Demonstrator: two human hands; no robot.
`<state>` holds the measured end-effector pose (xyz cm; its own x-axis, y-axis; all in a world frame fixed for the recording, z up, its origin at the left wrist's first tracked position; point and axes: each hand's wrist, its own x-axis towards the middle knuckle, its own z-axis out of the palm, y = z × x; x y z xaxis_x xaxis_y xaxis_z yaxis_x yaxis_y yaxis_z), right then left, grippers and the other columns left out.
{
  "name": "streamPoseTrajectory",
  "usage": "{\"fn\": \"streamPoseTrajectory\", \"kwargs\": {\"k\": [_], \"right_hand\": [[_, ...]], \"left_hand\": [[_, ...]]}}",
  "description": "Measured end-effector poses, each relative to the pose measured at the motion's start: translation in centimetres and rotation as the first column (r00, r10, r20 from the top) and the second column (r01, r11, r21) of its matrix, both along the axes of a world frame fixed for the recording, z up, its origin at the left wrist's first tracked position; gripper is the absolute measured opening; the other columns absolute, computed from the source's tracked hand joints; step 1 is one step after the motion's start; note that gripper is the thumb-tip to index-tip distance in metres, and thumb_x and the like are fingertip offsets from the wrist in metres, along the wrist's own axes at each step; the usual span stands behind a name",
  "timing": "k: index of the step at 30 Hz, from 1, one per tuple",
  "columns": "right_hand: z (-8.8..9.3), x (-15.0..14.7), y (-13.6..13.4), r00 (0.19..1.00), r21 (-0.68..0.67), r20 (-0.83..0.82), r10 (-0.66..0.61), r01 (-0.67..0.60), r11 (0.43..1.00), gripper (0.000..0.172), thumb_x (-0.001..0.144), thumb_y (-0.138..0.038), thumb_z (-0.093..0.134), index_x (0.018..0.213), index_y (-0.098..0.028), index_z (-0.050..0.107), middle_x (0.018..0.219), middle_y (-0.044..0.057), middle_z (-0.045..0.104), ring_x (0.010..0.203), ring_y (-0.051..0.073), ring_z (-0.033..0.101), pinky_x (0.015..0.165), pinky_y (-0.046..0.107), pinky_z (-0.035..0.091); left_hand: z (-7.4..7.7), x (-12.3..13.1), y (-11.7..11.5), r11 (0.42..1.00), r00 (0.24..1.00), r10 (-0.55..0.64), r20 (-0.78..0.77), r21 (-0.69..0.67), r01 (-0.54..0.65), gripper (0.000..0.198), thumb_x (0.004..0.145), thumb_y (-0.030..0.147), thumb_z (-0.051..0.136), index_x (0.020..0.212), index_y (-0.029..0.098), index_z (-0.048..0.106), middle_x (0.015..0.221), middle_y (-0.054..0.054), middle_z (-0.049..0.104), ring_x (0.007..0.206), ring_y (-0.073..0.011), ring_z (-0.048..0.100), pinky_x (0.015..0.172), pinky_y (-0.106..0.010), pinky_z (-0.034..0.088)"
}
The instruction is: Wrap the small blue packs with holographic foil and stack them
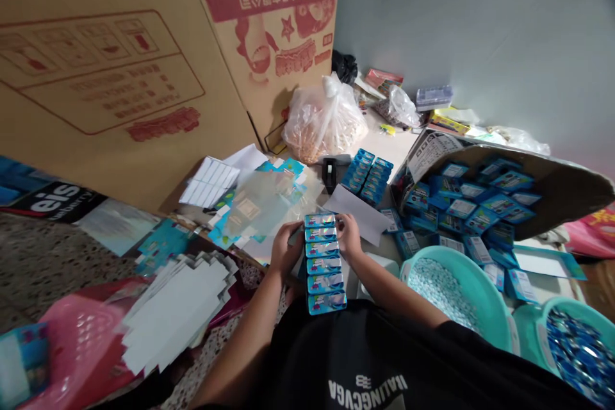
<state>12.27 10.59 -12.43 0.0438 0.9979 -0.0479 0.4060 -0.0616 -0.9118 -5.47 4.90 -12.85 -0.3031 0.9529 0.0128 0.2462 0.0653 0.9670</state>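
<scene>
A row of small shiny blue boxes (324, 266) runs from between my hands back toward my shirt. My left hand (287, 246) is closed against the left side near the far end, its fingers partly hidden. At the far right corner, my right hand (348, 234) grips the same row with bent fingers. Just beyond lie two stacked rows of similar blue boxes (368, 176) beside a white sheet (359, 213). A small black object (329, 173) stands to their left. Flat blue and clear sheets (269, 202) are spread left of my hands.
A large cardboard carton (120, 77) rises at the left. On the right, an open box (552, 205) spills blue boxes near a green basin of white pieces (442, 288) and a basin of blue wrapped pieces (576, 346). Flat white cartons (177, 307) lie over a pink basket (81, 333).
</scene>
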Motion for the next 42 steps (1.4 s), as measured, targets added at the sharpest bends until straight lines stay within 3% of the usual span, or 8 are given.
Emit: {"fn": "streamPoseTrajectory", "kwargs": {"k": [4, 9, 15, 20, 25, 31, 37, 42], "right_hand": [[-0.5, -1.1, 0.7, 0.985, -0.138, -0.075, -0.157, 0.145, 0.980, 0.029, 0.080, -0.047, 0.052, 0.084, -0.019, 0.057, 0.076, 0.005, 0.061, 0.067, 0.019, 0.058, 0.058, 0.029, 0.045], [0.0, -1.7, 1.0, 0.968, -0.222, -0.112, -0.224, 0.196, 0.955, 0.036, 0.077, -0.057, 0.054, 0.078, -0.021, 0.051, 0.070, 0.003, 0.061, 0.061, 0.018, 0.057, 0.054, 0.027, 0.044], [0.8, -1.7, 1.8, 0.979, -0.192, -0.095, -0.181, 0.161, 0.968, 0.033, 0.074, -0.052, 0.058, 0.065, -0.022, 0.045, 0.062, -0.002, 0.052, 0.060, 0.015, 0.047, 0.056, 0.026, 0.038], [1.0, -1.5, 2.2, 0.984, -0.166, -0.049, -0.173, 0.163, 0.973, 0.028, 0.072, -0.046, 0.059, 0.063, -0.022, 0.048, 0.061, -0.002, 0.050, 0.061, 0.015, 0.044, 0.056, 0.026, 0.034], [1.2, -1.2, 2.3, 0.985, -0.156, -0.036, -0.169, 0.161, 0.974, 0.017, 0.065, -0.037, 0.064, 0.067, -0.020, 0.058, 0.067, 0.000, 0.058, 0.063, 0.016, 0.051, 0.056, 0.026, 0.035], [0.1, -1.8, 2.6, 0.949, -0.274, -0.086, -0.303, 0.270, 0.923, 0.030, 0.064, -0.036, 0.066, 0.086, -0.018, 0.061, 0.062, 0.001, 0.061, 0.054, 0.018, 0.057, 0.048, 0.027, 0.041], [-0.4, -2.1, 3.1, 0.915, -0.357, -0.105, -0.389, 0.330, 0.874, 0.035, 0.060, -0.025, 0.070, 0.093, -0.018, 0.061, 0.060, 0.003, 0.064, 0.054, 0.021, 0.061, 0.050, 0.030, 0.046], [-0.5, -1.9, 4.0, 0.929, -0.366, -0.090, -0.359, 0.305, 0.879, 0.044, 0.056, -0.021, 0.069, 0.099, -0.016, 0.061, 0.072, 0.005, 0.067, 0.061, 0.022, 0.063, 0.054, 0.030, 0.047]], "left_hand": [[0.5, 0.6, -0.4, 0.999, 0.997, 0.043, -0.058, -0.016, -0.044, 0.032, 0.087, 0.043, 0.054, 0.108, 0.022, 0.065, 0.109, -0.008, 0.067, 0.107, -0.0243, 0.061, 0.099, -0.040, 0.046], [0.4, 1.2, 0.7, 0.991, 0.991, 0.121, -0.055, -0.057, -0.124, 0.029, 0.089, 0.045, 0.050, 0.098, 0.020, 0.062, 0.100, -0.010, 0.066, 0.098, -0.0243, 0.062, 0.091, -0.039, 0.049], [0.6, 1.2, 2.8, 0.981, 0.986, 0.166, -0.014, -0.103, -0.167, 0.032, 0.085, 0.052, 0.053, 0.084, 0.020, 0.058, 0.084, -0.005, 0.065, 0.081, -0.0191, 0.063, 0.074, -0.029, 0.050], [1.1, 1.2, 3.1, 0.968, 0.978, 0.192, -0.081, -0.151, -0.203, 0.038, 0.087, 0.058, 0.048, 0.082, 0.022, 0.056, 0.075, -0.002, 0.062, 0.070, -0.0177, 0.060, 0.065, -0.027, 0.046], [1.4, 0.4, 3.1, 0.977, 0.972, 0.108, -0.210, -0.161, -0.143, 0.035, 0.087, 0.057, 0.049, 0.094, 0.024, 0.061, 0.088, -0.004, 0.067, 0.082, -0.0227, 0.062, 0.073, -0.031, 0.043], [1.5, -0.3, 3.0, 0.988, 0.960, 0.035, -0.277, -0.137, -0.076, 0.032, 0.086, 0.049, 0.052, 0.105, 0.026, 0.063, 0.107, -0.007, 0.066, 0.095, -0.0254, 0.062, 0.079, -0.033, 0.044], [1.2, 0.1, 3.2, 0.987, 0.978, 0.093, -0.189, -0.112, -0.116, 0.024, 0.084, 0.038, 0.055, 0.099, 0.023, 0.066, 0.104, -0.007, 0.065, 0.092, -0.0232, 0.063, 0.080, -0.032, 0.048], [-0.9, 1.5, 5.5, 0.921, 0.956, 0.294, -0.023, -0.260, -0.290, 0.031, 0.088, 0.031, 0.045, 0.108, 0.012, 0.060, 0.096, -0.011, 0.067, 0.085, -0.0216, 0.066, 0.077, -0.033, 0.050]]}}
